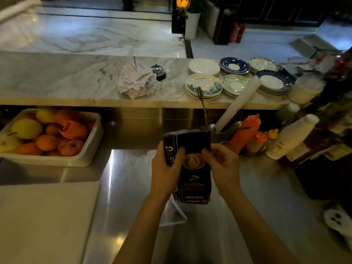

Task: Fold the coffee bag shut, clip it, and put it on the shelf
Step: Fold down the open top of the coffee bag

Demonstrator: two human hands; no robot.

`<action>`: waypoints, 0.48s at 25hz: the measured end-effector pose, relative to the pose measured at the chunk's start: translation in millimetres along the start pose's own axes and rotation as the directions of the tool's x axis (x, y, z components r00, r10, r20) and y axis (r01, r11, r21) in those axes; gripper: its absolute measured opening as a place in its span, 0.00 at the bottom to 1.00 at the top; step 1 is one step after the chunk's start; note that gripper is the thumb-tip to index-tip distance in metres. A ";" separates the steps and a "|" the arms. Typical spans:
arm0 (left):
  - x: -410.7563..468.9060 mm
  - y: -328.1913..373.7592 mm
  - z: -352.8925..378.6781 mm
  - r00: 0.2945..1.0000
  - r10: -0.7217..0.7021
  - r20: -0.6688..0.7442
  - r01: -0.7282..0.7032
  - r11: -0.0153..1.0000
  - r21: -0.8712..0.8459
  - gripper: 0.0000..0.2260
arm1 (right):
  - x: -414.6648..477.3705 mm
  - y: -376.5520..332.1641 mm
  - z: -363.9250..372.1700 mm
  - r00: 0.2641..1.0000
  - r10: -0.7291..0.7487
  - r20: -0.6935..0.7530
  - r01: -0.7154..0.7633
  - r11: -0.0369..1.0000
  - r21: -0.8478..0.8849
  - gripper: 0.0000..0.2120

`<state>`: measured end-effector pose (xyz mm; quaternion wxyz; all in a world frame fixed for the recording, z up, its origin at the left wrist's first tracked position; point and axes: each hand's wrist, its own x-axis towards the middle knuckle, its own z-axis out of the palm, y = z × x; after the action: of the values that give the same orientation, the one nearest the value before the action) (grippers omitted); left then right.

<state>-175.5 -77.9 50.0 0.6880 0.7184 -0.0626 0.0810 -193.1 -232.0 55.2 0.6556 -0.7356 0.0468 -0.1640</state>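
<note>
A dark coffee bag [193,180] with a cup picture and white lettering stands upright above the steel counter [129,187], held between both hands. My left hand [166,168] grips its left side near the top. On the right side, my right hand [222,164] pinches the bag at the same height. The bag's top edge [187,133] is bent over toward me. A white wire stand [179,212] lies on the counter just under the bag. No clip is visible.
A white tub of oranges, lemons and apples [47,134] sits at the left. A white cutting board [43,221] lies front left. The marble ledge [57,79] behind carries receipts, a bell, and stacked saucers [234,77]. Squeeze bottles [245,134] and stacked paper cups [293,136] crowd the right.
</note>
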 end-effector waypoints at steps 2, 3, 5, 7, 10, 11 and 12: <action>-21.2 13.4 23.9 0.995 0.073 -0.072 -0.068 0.995 0.070 0.12 | -16.8 1.2 -27.0 0.999 -0.009 0.030 0.008 1.000 0.004 0.06; -31.0 19.6 37.1 0.986 0.116 -0.119 -0.101 0.987 0.124 0.14 | -24.9 1.7 -41.0 0.998 -0.021 0.052 0.023 1.000 -0.021 0.06; -45.8 26.4 60.9 0.959 0.182 -0.216 -0.133 0.966 0.223 0.16 | -39.2 2.5 -64.3 0.997 -0.040 0.067 0.045 0.997 -0.064 0.04; -60.0 28.5 81.0 0.934 0.225 -0.276 -0.139 0.944 0.298 0.14 | -49.6 0.0 -81.9 0.995 -0.081 0.057 0.086 0.993 -0.081 0.03; -77.0 37.5 105.3 0.918 0.214 -0.335 -0.106 0.944 0.314 0.09 | -49.3 -10.8 -102.5 0.986 -0.155 0.057 0.164 0.960 -0.225 0.08; -81.8 43.1 108.2 0.919 0.215 -0.331 -0.110 0.944 0.311 0.09 | -47.6 -15.7 -104.1 0.981 -0.188 0.049 0.194 0.942 -0.274 0.10; -85.6 48.8 109.2 0.918 0.232 -0.321 -0.128 0.940 0.315 0.08 | -46.4 -22.0 -103.2 0.975 -0.220 0.037 0.222 0.932 -0.288 0.12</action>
<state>-265.9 -191.1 76.0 0.5656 0.7755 0.0079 0.2804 -271.3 -313.8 77.3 0.5179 -0.8247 -0.0138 -0.2267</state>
